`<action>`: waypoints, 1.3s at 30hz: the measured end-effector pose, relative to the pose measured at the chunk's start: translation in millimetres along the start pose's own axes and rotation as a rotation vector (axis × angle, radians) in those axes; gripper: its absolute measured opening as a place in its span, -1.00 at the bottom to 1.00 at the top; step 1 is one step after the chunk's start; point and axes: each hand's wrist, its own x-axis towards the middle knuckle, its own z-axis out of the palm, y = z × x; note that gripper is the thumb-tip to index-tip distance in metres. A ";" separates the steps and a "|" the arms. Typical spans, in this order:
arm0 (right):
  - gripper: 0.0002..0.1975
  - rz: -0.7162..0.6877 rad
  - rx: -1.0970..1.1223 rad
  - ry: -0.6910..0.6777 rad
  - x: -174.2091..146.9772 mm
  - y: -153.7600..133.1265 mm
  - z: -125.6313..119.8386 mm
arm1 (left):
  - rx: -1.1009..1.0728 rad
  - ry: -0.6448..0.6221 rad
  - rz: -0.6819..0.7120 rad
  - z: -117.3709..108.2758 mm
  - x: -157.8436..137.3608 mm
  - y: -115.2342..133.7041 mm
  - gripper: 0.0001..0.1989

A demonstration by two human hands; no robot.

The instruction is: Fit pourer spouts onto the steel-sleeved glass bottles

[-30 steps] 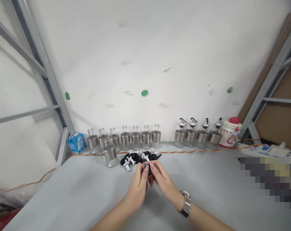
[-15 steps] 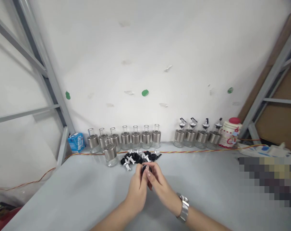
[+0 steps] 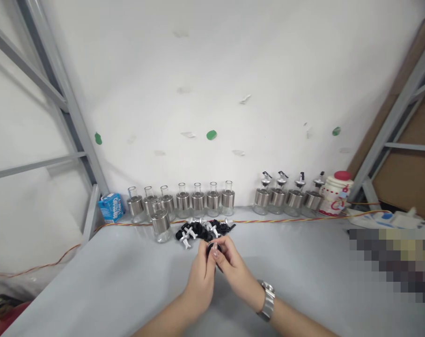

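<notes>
Close together above the grey table, my left hand (image 3: 201, 276) and my right hand (image 3: 236, 267) both grip a small black round part (image 3: 210, 247). Fingers and thumbs cover most of it, so its full shape is hidden. Just beyond my fingertips lies a heap of black and silver pourer parts (image 3: 198, 229). One glass bottle with a metal band (image 3: 161, 222) stands left of the heap. Behind it, several more open-necked bottles (image 3: 197, 201) line the wall. At the right, several bottles fitted with pourer spouts (image 3: 278, 201) stand upright.
A blue carton (image 3: 111, 208) sits at the back left corner. Right of the spouted bottles is a white jar with a red top (image 3: 335, 194). A twisted red and yellow wire (image 3: 265, 222) runs along the back of the table. Metal frame posts rise on both sides.
Both hands stay in nearly the same place, with a slight shift of the fingers around the black part. The bottles and the heap have not moved.
</notes>
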 end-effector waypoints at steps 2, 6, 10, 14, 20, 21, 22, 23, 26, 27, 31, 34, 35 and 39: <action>-0.75 0.009 0.023 0.021 1.2 1.5 0.7 | -0.017 -0.017 -0.019 -1.3 2.0 1.1 -0.75; -0.71 0.047 0.121 0.030 6.5 0.5 1.1 | -0.093 -0.064 -0.121 -3.1 7.8 1.5 -0.70; -0.68 0.077 0.160 0.018 12.2 -1.4 -2.5 | -0.141 -0.018 -0.188 -0.2 9.4 0.9 -0.64; -0.62 0.117 0.219 0.023 15.0 4.6 -4.5 | -0.152 -0.001 -0.184 3.1 7.2 1.7 -0.64; -0.64 0.120 0.236 0.026 14.8 10.9 -1.7 | -0.108 0.019 -0.162 3.0 6.9 -1.0 -0.68; -0.65 0.117 0.228 0.024 14.4 10.1 -1.0 | -0.095 0.031 -0.152 3.1 6.6 -1.6 -0.69; -0.67 0.113 0.221 0.023 13.8 8.9 -0.4 | -0.080 0.045 -0.135 3.3 6.3 -2.1 -0.70; -0.68 0.106 0.214 0.023 13.2 7.4 0.2 | -0.063 0.060 -0.113 3.7 5.8 -2.5 -0.71; -0.70 0.082 0.189 0.039 10.6 2.0 1.7 | -0.009 0.088 -0.039 5.4 4.2 -2.5 -0.73; -0.70 0.076 0.178 0.046 9.5 0.2 2.0 | 0.011 0.091 -0.023 6.0 3.8 -2.4 -0.74; -0.71 0.054 0.137 0.049 5.9 -2.6 2.5 | 0.070 0.109 -0.015 6.9 2.6 -3.1 -0.75; -0.73 0.045 0.111 0.039 5.1 -0.2 1.9 | 0.082 0.125 -0.024 6.4 1.8 -4.2 -0.75; -0.73 0.045 0.104 0.039 5.0 0.7 1.7 | 0.083 0.128 -0.024 6.4 1.6 -4.4 -0.75; -0.74 0.031 0.084 0.052 5.7 1.1 1.1 | 0.050 0.141 -0.022 7.0 3.5 -4.9 -0.73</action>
